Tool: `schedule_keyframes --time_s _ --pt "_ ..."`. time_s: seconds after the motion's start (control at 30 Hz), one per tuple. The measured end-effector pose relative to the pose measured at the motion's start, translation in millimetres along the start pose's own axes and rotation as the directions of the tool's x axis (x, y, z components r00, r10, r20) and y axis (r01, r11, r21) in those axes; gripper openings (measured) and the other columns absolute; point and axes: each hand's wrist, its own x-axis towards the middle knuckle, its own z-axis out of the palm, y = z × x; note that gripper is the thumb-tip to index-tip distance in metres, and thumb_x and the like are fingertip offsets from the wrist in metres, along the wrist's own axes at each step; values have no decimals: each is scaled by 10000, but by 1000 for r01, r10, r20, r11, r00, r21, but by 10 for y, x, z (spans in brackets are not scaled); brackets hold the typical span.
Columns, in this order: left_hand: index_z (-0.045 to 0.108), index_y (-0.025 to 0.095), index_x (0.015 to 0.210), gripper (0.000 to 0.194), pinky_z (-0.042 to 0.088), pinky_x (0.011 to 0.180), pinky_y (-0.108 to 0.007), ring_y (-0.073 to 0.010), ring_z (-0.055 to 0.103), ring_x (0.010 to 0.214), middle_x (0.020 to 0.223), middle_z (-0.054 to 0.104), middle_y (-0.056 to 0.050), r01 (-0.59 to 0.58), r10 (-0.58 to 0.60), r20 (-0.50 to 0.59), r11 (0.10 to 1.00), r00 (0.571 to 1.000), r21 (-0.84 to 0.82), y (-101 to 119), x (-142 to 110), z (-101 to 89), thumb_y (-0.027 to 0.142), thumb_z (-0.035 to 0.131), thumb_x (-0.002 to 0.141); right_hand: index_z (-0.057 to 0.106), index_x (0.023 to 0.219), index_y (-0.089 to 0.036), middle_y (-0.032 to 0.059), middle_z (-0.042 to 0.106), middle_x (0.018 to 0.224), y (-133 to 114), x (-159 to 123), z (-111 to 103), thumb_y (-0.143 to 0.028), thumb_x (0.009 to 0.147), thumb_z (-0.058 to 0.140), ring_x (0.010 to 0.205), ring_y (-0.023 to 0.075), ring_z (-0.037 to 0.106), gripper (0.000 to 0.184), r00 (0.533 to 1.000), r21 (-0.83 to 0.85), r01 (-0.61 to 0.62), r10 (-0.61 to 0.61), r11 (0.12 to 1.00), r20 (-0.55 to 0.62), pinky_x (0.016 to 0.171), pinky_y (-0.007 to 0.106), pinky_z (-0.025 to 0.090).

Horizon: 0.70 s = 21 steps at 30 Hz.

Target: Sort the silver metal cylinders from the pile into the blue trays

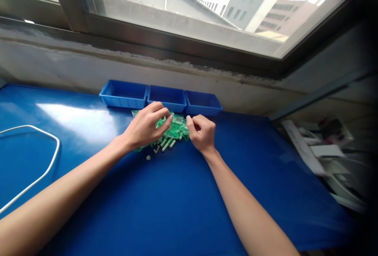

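A heap of crumpled green translucent plastic (178, 130) lies on the blue tabletop in front of the bins. Several short metal cylinders (167, 144) and smaller metal pieces spill from its near edge, and a small round metal piece (148, 157) lies apart from them. Above the heap's left part, my left hand (150, 124) is bent, thumb and index tips close together with green showing through the gap. At the heap's right edge, my right hand (202, 132) is curled with thumb against fingers. What either hand pinches is too small or hidden to tell.
Three blue bins stand in a row along the wall: a left bin (124, 101), a middle bin (171, 105) and a right bin (203, 110). A white cable (49, 169) loops over the table's left side. White items (327, 151) lie beyond the right edge. A window is behind.
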Motion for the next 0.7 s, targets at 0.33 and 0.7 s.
schedule_keyframes --time_s 0.33,0.7 --pt "544 191 725 300 358 636 -299 -153 519 663 689 550 -10 -218 207 158 974 966 58 -17 41 -34 222 465 1013 316 538 -212 -43 344 507 74 2 77 -333 952 549 488 103 324 490 996 23 -90 90 996 4 554 304 256" --pt "565 185 698 281 285 572 -297 -137 484 580 637 544 -4 -204 171 259 973 951 107 63 135 -215 223 502 970 306 551 -221 -32 393 511 44 -2 105 -277 954 535 508 112 366 467 999 -78 22 -25 997 -37 562 302 279"
